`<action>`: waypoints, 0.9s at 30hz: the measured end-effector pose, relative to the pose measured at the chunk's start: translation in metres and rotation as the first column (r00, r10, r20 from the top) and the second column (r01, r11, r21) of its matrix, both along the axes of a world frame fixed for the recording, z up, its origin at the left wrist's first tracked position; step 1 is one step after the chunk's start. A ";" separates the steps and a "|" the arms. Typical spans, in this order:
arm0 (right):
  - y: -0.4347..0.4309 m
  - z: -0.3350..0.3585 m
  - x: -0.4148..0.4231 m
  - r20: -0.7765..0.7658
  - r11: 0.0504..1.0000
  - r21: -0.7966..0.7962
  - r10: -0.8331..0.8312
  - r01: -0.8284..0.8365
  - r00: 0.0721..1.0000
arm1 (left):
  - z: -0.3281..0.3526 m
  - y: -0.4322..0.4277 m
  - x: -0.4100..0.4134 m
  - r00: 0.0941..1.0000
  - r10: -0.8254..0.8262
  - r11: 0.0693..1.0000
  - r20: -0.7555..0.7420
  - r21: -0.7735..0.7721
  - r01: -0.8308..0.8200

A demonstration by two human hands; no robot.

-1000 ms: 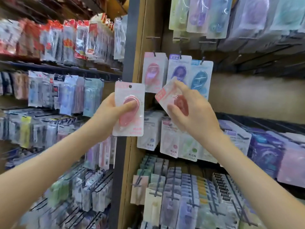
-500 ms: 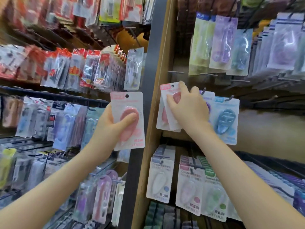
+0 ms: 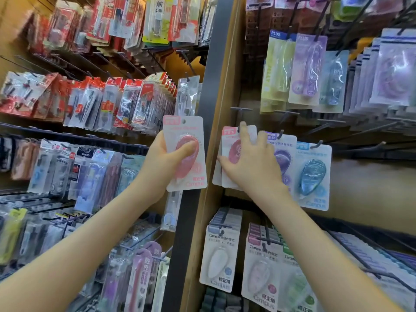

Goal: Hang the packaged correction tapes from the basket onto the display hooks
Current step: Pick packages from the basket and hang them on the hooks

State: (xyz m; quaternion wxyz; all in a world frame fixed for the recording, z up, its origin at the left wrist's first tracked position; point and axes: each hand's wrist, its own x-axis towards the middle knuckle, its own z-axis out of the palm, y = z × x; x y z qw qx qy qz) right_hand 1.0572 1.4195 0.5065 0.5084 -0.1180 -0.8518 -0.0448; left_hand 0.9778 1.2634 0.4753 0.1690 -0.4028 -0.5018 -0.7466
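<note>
Head view: the left hand (image 3: 164, 163) is gripping a pink correction tape pack (image 3: 184, 154) upright, just at 9 o'clock from the middle of the picture. Its thumb is lying across the clear blister and its fingers are curling behind the card.

The right hand (image 3: 249, 163) is lying with spread, nearly straight fingers on a second pink pack (image 3: 229, 152), which is hanging on a hook (image 3: 238, 129). The index tip is reaching to 12 o'clock, at the hole of the card. Whether the thumb is going behind the card, I cannot tell.

At 3 o'clock from this hand a purple pack (image 3: 281, 154) and a blue pack (image 3: 313, 174) are hanging side by side. The basket is not showing.

These packs are probably very light. The card is thin and bending easily, the blister is smooth and a little slippery, so I think it is better to be holding the card by its lower half and keeping the hang hole (image 3: 183, 121) free.

There is no surface here, only a wooden back panel (image 3: 229, 86) full of hooks and a grey post (image 3: 216, 64) at 12 o'clock between the two shelving bays. Room is looking tight: neighbouring packs are touching or nearly touching, and one bare hook (image 3: 240, 109) is standing out just at 12 o'clock from the right hand.
</note>
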 end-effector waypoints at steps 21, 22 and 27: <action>0.006 -0.014 -0.032 0.082 0.988 0.138 -0.085 0.073 0.993 | -0.018 -0.003 -0.014 0.998 0.044 0.999 0.034 0.016 -0.045; 0.008 -0.015 -0.033 0.101 0.990 0.130 -0.069 0.056 0.992 | -0.018 -0.003 -0.013 0.998 0.045 0.999 0.032 0.003 -0.046; 0.012 -0.029 -0.029 0.010 0.986 0.095 0.135 -0.135 0.991 | -0.019 -0.001 -0.007 1.000 0.010 1.000 0.023 -0.008 -0.010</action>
